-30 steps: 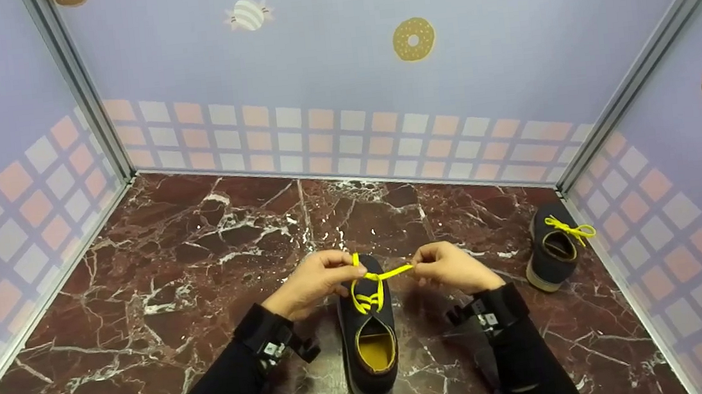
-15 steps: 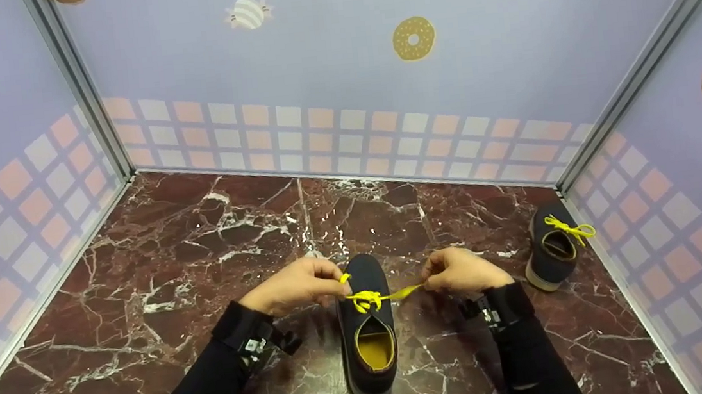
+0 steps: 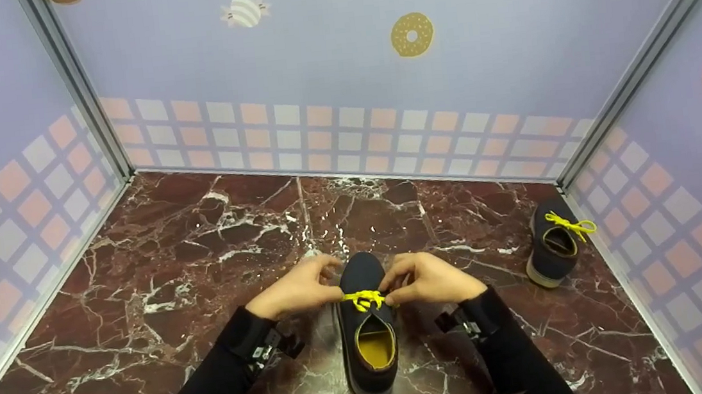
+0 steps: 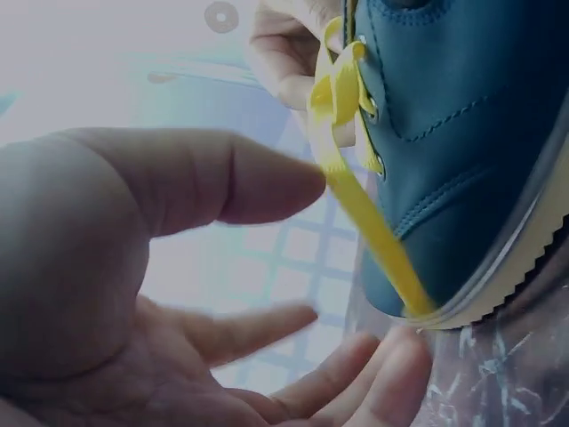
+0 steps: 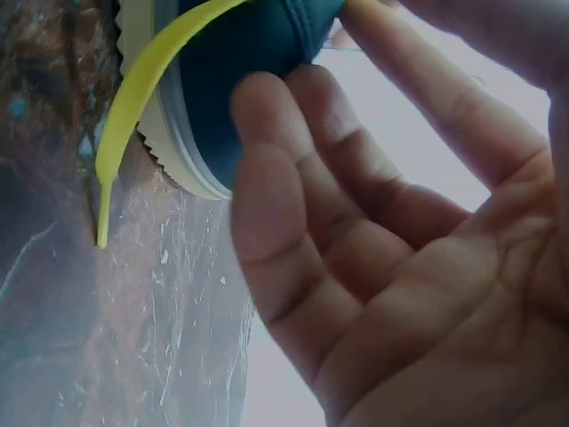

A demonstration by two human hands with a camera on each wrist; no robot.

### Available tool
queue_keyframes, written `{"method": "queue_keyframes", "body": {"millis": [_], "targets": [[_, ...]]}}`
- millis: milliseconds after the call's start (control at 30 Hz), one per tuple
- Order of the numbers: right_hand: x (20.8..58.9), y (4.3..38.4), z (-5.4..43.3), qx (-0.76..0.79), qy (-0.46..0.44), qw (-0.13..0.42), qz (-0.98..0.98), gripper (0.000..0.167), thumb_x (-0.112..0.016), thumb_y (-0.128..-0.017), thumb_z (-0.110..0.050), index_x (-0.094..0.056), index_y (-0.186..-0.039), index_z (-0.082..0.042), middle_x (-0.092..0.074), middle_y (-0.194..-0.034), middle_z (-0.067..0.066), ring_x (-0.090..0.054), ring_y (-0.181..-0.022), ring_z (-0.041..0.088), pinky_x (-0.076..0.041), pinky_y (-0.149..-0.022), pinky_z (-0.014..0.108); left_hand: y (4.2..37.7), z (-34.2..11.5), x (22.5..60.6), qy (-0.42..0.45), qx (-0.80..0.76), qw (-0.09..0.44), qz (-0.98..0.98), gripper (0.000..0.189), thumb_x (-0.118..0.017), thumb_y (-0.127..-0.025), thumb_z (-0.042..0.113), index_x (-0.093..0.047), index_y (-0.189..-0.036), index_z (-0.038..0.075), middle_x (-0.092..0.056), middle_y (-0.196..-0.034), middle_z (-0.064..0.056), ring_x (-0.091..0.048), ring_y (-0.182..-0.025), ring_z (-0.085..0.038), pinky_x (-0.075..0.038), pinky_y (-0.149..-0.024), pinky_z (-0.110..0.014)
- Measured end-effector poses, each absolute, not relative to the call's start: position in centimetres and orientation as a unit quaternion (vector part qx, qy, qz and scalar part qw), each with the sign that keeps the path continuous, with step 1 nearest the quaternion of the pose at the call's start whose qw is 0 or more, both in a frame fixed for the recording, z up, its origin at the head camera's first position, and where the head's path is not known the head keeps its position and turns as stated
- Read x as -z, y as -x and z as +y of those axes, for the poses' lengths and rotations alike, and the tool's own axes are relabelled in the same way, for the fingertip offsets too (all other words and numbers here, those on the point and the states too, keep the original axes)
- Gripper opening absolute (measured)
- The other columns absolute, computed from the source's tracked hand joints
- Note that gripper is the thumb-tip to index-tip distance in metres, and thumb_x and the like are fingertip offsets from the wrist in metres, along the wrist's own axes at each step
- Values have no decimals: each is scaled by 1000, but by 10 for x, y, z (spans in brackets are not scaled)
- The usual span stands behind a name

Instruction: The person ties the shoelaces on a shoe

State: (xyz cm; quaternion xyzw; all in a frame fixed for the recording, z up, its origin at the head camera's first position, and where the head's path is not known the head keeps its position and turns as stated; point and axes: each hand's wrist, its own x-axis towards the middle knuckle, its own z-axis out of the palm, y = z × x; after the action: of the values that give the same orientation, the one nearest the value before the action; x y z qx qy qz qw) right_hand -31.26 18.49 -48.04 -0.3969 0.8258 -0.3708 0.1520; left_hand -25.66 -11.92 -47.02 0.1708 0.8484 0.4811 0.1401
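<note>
A dark lace-up shoe [image 3: 372, 365] with a yellow lining stands mid-floor, toe pointing away. Its yellow lace [image 3: 364, 299] is knotted over the tongue. My left hand [image 3: 298, 286] is at the shoe's left side; the left wrist view shows its thumb tip against a lace strand [image 4: 378, 227] and the other fingers spread apart below. On the opposite side, my right hand [image 3: 433, 278] has its thumb and index fingertips right at the knot. From the right wrist, a free lace end [image 5: 133, 107] hangs over the sole, outside the loosely bent fingers.
A matching dark shoe [image 3: 553, 251] with its yellow lace in a bow stands at the right, beside the wall panel. Purple printed walls [image 3: 336, 44] enclose the dark red marble floor [image 3: 201, 250] on three sides.
My right hand has let go of the lace end it pulled rightward and moved left to the knot. My left hand drew the lace nearer and leftward, and its fingers have since spread.
</note>
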Motion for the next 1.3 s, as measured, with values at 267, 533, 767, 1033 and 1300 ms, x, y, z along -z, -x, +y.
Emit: {"method": "queue_keyframes", "body": {"millis": [267, 533, 767, 1033, 1300], "targets": [[482, 313, 182, 371, 451, 114, 804, 11, -93, -91, -11, -89, -98, -18, -74, -96, -1, -66, -88, 12, -58, -79, 29, 253, -113, 470, -229, -468, 144, 841, 15, -88, -92, 19, -83, -101, 8, -76, -92, 4, -66, -86, -15, -55, -81, -33], [475, 308, 183, 340, 433, 135, 824, 16, -84, -91, -8, -77, -93, -23, -69, -94, -10, -66, -84, 14, -58, -75, 30, 251, -111, 470, -236, -482, 139, 832, 11, -89, -93, 17, -83, -91, 9, -75, -82, 7, -63, -71, -8, -52, -65, -24], [469, 309, 196, 325, 399, 155, 843, 17, -75, -86, -6, -72, -90, -22, -72, -90, -5, -62, -77, 10, -52, -71, 27, 250, -115, 467, -255, -473, 162, 828, 10, -90, -92, 15, -82, -87, 11, -77, -83, 7, -66, -70, -10, -56, -65, -24], [468, 315, 209, 306, 372, 174, 859, 18, -77, -84, -7, -72, -85, -24, -70, -84, -12, -61, -72, 8, -52, -69, 29, 253, -124, 469, -281, -433, 194, 835, 13, -90, -91, 13, -80, -83, 12, -74, -79, 9, -60, -67, -6, -49, -63, -21], [475, 318, 208, 341, 376, 240, 827, 16, -75, -86, -1, -74, -95, -14, -75, -90, -1, -65, -78, 13, -52, -69, 24, 253, -126, 471, -286, -400, 220, 843, 10, -89, -91, 17, -81, -87, 16, -75, -82, 10, -64, -72, -7, -52, -69, -24]]}}
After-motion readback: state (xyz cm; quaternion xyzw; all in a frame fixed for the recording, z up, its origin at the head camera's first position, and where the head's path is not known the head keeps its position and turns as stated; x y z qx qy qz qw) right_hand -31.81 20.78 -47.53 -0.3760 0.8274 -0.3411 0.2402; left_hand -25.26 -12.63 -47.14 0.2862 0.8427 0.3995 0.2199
